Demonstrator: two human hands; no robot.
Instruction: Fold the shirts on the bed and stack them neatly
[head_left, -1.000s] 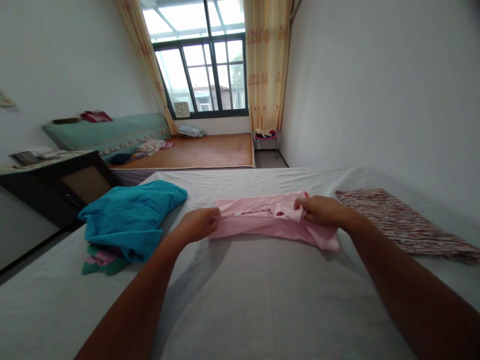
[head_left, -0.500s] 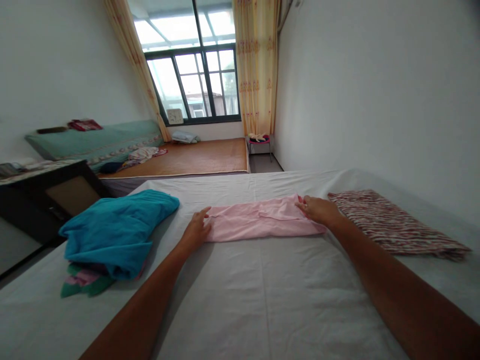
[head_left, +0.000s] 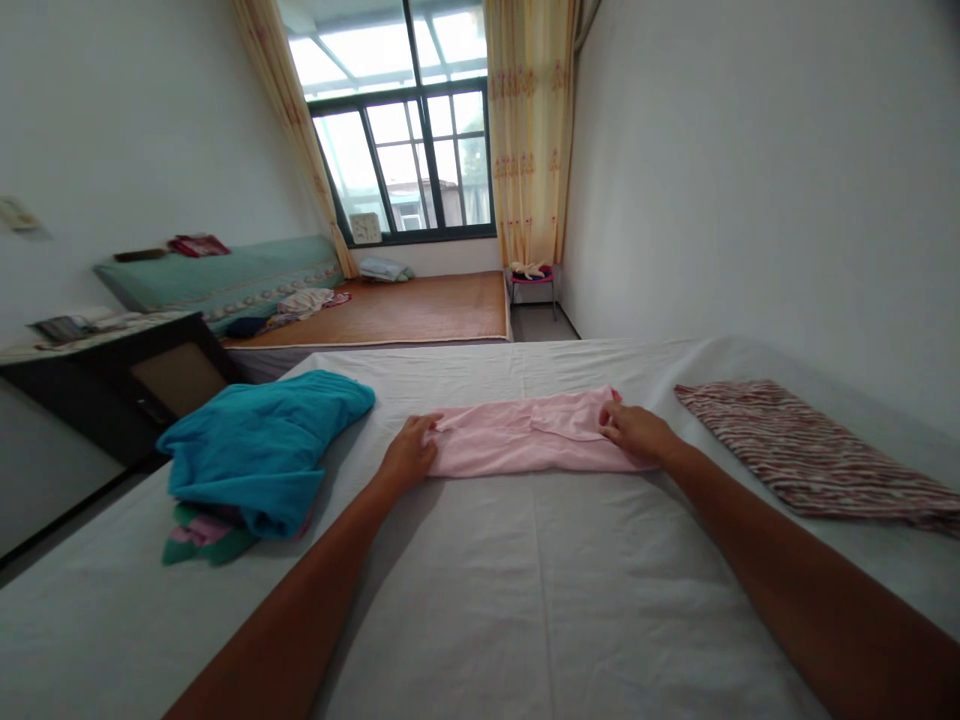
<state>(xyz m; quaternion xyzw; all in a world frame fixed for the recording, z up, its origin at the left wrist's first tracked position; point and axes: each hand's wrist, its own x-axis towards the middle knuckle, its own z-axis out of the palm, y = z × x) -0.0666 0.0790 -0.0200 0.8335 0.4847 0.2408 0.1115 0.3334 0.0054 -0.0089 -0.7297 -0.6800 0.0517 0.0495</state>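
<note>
A pink piece of clothing, folded into a long strip, lies across the white sheet in front of me. My left hand is at its left end, fingers curled closed on the edge. At the opposite end, my right hand pinches the fabric between thumb and fingers. A loose flap shows on the strip's upper layer near the right hand. The garment's exact kind cannot be told from its folded shape.
Folded blue clothing lies left, over a green and pink piece. A striped, folded garment rests at right by the wall. Beyond are a dark cabinet, a second bed and a stool.
The view has swung slightly left, shifting everything rightward in the picture. My left hand's fingers have closed more on the pink clothing's left end; the right hand stays at its end.
</note>
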